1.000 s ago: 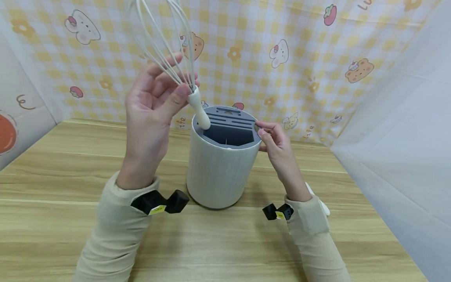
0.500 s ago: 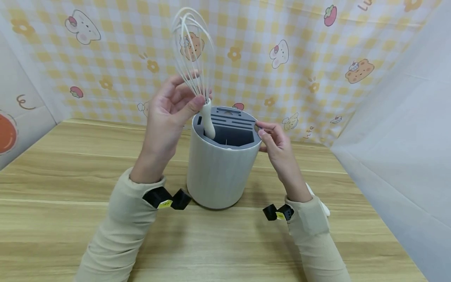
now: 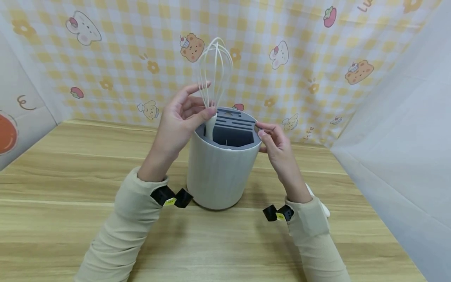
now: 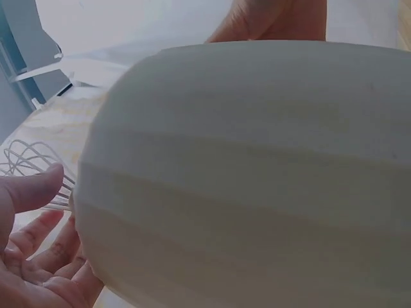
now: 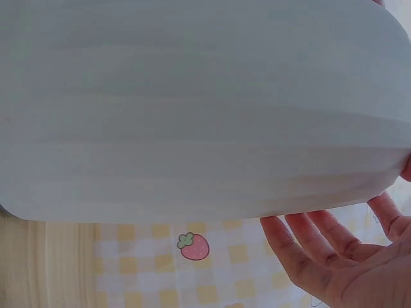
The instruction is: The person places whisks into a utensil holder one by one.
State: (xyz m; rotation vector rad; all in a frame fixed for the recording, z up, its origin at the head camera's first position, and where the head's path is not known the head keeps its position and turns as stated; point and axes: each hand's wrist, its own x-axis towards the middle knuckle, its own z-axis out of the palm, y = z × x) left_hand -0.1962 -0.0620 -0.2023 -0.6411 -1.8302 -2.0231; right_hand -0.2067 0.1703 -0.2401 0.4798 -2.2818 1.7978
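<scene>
In the head view my left hand [image 3: 177,121] pinches a cream whisk [image 3: 210,127] where its wires meet the handle, wires pointing up. The lower end of the handle dips into the front opening of a white round utensil holder [image 3: 220,172] with a grey slotted top [image 3: 239,122]. My right hand [image 3: 278,147] grips the holder's right rim, thumb on the top edge and fingers round the outside. The holder's wall fills most of both wrist views; past it, the left wrist view shows the whisk's wires [image 4: 29,157] beside my thumb, and the right wrist view my fingers [image 5: 327,237] against the wall.
The holder stands on a wood-grain table [image 3: 218,246] before a yellow checked cloth [image 3: 246,47]. A white object [image 3: 325,209] lies partly hidden behind my right sleeve. White sheeting [image 3: 394,129] hangs along the right side.
My left hand has moved right and down with the whisk, which has turned more upright. Its handle end has gone from above the holder's top into the front opening. My right hand has stayed put.
</scene>
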